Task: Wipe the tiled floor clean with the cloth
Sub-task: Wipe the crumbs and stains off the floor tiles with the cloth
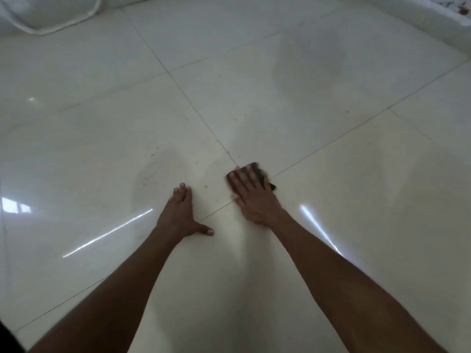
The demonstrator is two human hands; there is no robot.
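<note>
A glossy cream tiled floor (318,103) fills the head view, with thin grey grout lines. A small dark brown cloth (256,168) lies on it near a grout crossing. My right hand (251,196) presses flat on the cloth, fingers spread over it; only the cloth's far edge and right corner show. My left hand (181,212) rests flat on the tile to the left, fingers together, thumb out, holding nothing. Small brownish specks (205,186) and faint smears mark the tile between and beyond the hands.
A white fabric edge with a thick seam (58,24) lies at the far left. A low white ledge or wall base (418,19) runs along the far right. Bright light streaks reflect off the tiles beside both forearms.
</note>
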